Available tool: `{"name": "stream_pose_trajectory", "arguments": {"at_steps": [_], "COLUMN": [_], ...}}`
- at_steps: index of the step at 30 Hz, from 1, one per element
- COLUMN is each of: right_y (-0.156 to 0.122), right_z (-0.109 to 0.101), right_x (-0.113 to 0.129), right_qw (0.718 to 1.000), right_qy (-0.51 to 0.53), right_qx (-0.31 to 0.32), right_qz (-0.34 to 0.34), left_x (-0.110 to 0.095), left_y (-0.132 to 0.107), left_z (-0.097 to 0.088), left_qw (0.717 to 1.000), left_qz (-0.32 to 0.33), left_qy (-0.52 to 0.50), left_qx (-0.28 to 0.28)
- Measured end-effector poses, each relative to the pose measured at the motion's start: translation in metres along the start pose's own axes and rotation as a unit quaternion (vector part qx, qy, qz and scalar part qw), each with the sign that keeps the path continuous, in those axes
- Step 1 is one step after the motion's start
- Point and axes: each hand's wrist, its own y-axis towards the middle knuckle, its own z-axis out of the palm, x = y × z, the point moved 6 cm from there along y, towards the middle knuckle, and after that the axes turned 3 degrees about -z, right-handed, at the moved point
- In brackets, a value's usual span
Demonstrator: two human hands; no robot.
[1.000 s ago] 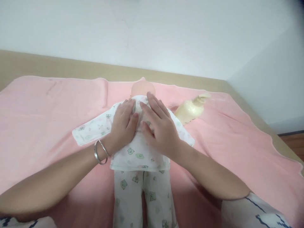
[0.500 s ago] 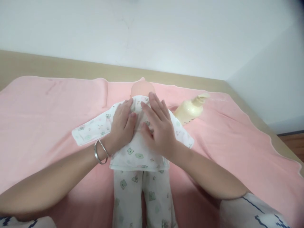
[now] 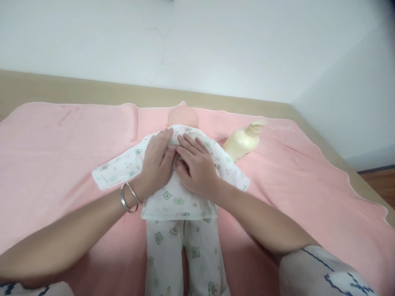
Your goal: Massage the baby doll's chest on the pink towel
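Note:
A baby doll point(image 3: 182, 116) lies on a pink blanket with its head away from me, its face out of sight. It wears a white long-sleeved top point(image 3: 185, 201) and matching trousers point(image 3: 197, 257), both printed with small green animals. My left hand point(image 3: 157, 158) rests flat on the upper left of the top, fingers stretched out; a silver bangle circles that wrist. Beside it, my right hand point(image 3: 199, 164) lies on the upper right of the top, fingers spread. The thumbs are close together over the middle. Neither hand grips anything.
To the doll's right, a cream-yellow pump bottle point(image 3: 242, 144) lies tilted on the pink blanket point(image 3: 296, 176). The blanket covers most of a wooden surface point(image 3: 92, 88), whose bare strip runs along a white wall point(image 3: 216, 45). Another wall stands at the right.
My right hand has come down from a raised, tilted pose to lie flat on the doll's top, nearer my left hand. The left hand stays in place. The view has shifted slightly.

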Motion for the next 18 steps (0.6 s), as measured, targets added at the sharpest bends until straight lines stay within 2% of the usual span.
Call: {"name": "stream_pose_trajectory", "arguments": {"at_steps": [5, 14, 18], "right_y": [-0.0005, -0.0016, -0.0024], "right_z": [0.0009, -0.0003, 0.0014], "right_x": [-0.0001, 0.0001, -0.0013], "right_qw": [1.000, 1.000, 0.998], "right_qy": [0.009, 0.014, 0.017], "right_qx": [-0.003, -0.019, -0.046], "right_qz": [-0.002, -0.011, -0.025], "left_x": [-0.0033, -0.0022, -0.0001], "left_y": [0.0011, 0.0016, 0.0010], "left_z": [0.0012, 0.0014, 0.0017], "left_qw": [0.999, 0.999, 1.000], "left_qz": [0.021, 0.006, 0.018], "left_qy": [0.026, 0.027, 0.016], "left_qx": [0.022, 0.016, 0.002]}}
